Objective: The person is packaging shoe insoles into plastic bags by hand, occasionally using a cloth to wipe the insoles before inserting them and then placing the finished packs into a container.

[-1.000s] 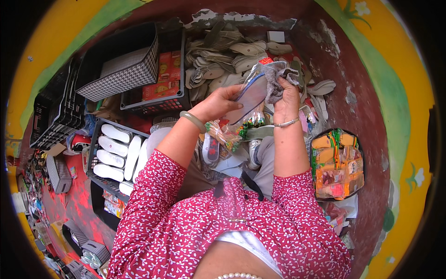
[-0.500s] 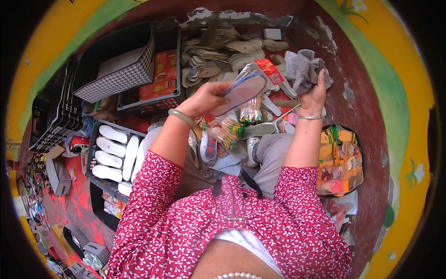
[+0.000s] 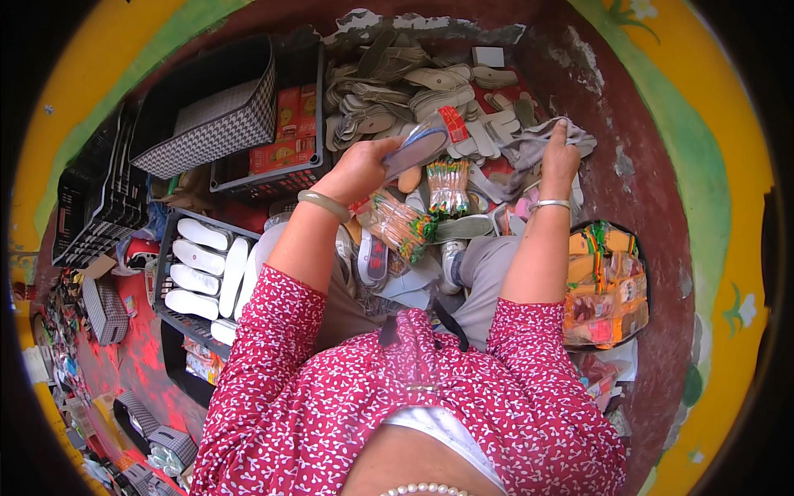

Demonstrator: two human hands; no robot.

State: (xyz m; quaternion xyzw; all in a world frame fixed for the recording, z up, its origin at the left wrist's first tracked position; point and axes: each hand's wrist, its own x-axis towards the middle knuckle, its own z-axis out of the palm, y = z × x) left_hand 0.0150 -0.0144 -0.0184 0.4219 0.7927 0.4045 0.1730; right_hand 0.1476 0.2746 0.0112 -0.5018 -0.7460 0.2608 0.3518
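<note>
My left hand [image 3: 361,168] grips a grey-blue shoe insole [image 3: 418,145] in clear wrap with a red tag, held above my lap. My right hand [image 3: 560,157] is stretched forward and to the right, closed on a crumpled grey cloth [image 3: 529,149] that rests on the pile of insoles. Below the left hand lie clear packets of colourful sticks [image 3: 399,223], and another packet [image 3: 447,186] stands just in front. A heap of grey and beige insoles [image 3: 413,91] covers the ground ahead.
A checked fabric bin [image 3: 207,124] and a black crate [image 3: 281,169] with red boxes stand at the left front. A crate of white insoles [image 3: 203,264] is by my left knee. A basket of orange packets [image 3: 608,289] sits on the right, near the red wall [image 3: 628,107].
My right hand has drawn the grey cloth away from the insole and lowered it to the right onto the pile. The left hand kept the insole and dropped slightly.
</note>
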